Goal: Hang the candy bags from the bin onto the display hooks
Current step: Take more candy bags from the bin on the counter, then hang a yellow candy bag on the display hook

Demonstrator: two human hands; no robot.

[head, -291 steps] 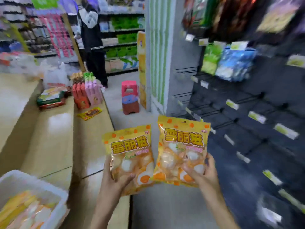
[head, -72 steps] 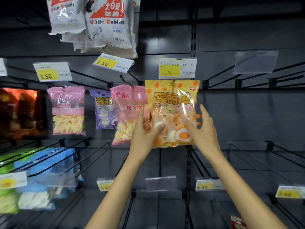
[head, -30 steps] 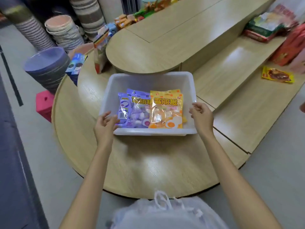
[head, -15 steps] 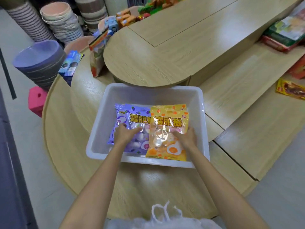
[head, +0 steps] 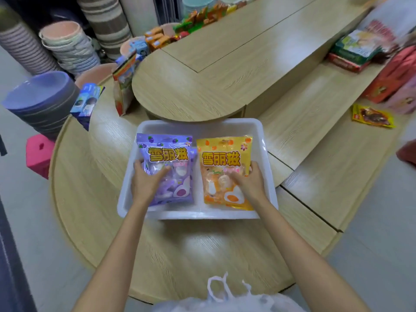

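**Both hands now lifting a bag each out of the bin**

Since half a second back, the two bags have separated: they overlapped flat on the bin floor, and now I have them pulled apart and tipped up toward the camera.

Head view, the only one I have. My left hand (head: 146, 180) is curled around the lower left edge of the purple bag (head: 167, 167), thumb across its front; a second purple bag seems to sit just behind it, though I can't be sure. My right hand (head: 246, 180) grips the orange bag (head: 225, 172) at its right edge, fingers spread over the clear window. Both bags are inside the white bin (head: 265, 154), purple toward 9 o'clock, orange toward 3.

I judge these light, soft and crinkly, with glossy film that will slide under a loose grip. The puffy sweets inside would squash, so I'd hold by the side seams, then shift to the top header where the hang hole should be.

The bin rests on a rounded, pale wood counter (head: 180, 255), smooth and reflective. A higher tier rises at 12 o'clock. Stacked basins (head: 42, 102) stand at 10, boxed goods (head: 358, 52) at 2, and a white plastic carrier (head: 225, 296) at 6. The display hooks are out of view.
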